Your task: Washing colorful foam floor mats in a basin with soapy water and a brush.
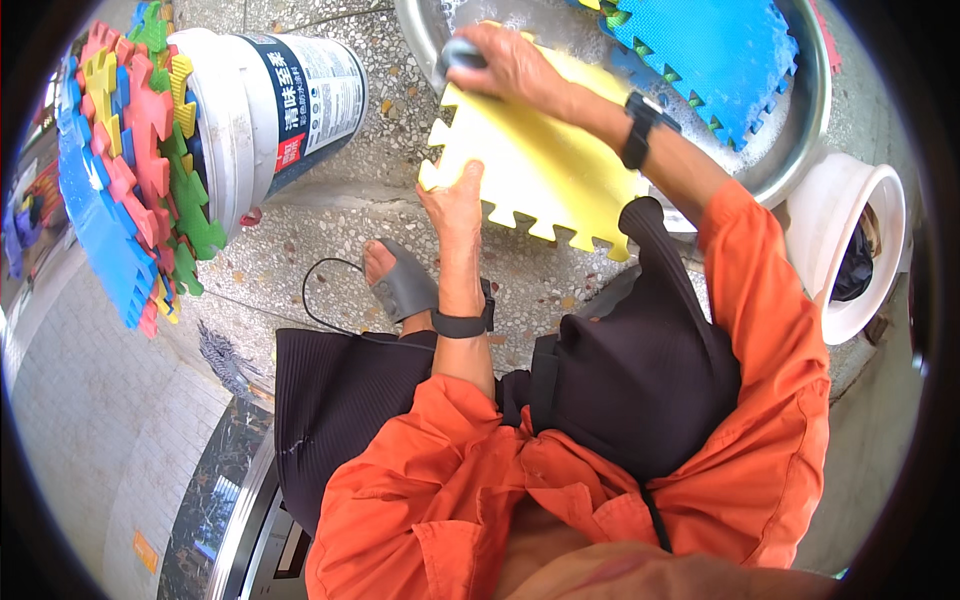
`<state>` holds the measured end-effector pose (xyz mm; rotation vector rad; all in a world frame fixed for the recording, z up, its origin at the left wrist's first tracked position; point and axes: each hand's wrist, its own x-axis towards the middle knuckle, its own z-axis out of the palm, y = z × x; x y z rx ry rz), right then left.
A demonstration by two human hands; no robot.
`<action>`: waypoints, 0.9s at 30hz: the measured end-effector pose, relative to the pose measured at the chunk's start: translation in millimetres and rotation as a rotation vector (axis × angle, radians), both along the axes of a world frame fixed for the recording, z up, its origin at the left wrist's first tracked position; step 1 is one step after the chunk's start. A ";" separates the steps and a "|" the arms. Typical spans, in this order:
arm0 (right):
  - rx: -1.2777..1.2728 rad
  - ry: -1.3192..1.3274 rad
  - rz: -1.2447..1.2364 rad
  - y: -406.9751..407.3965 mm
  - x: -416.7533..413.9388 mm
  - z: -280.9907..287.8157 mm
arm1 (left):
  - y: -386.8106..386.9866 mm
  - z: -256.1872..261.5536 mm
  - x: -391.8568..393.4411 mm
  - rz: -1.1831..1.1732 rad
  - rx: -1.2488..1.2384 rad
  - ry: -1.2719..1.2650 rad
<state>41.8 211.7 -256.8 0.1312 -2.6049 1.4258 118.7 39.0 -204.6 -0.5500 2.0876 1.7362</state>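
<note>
A yellow interlocking foam mat tile (525, 165) leans on the rim of a wide metal basin (814, 142). My left hand (456, 202) grips the tile's near left edge, thumb on top. Near the tile's far left corner, my right hand (517, 71) holds a grey-blue scrubber (463, 54), blurred and partly covered by the fingers. Its exact kind is hard to make out. Soapy water (551, 26) lies in the basin, and a blue foam mat tile (709, 64) with suds along its edge rests there on the right.
A white paint bucket (322, 97) with a printed label stands at the left, with several coloured foam tiles (146, 165) stacked on it. At the right is a white bin (806, 247) holding a black plastic bag (855, 270). A grey brush-like mop head (221, 360) lies on the floor.
</note>
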 end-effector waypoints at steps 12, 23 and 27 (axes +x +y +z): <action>0.295 -0.223 -0.075 75.8 25.1 -52.1 | 12.5 3.3 -0.3 -0.093 -0.036 0.157; -0.046 -0.457 -0.265 111.3 75.9 14.2 | 49.7 172.9 -42.5 -0.563 -0.410 1.058; -0.587 -0.152 -0.201 111.2 117.1 52.0 | 63.1 181.0 -34.4 -0.836 -0.414 1.336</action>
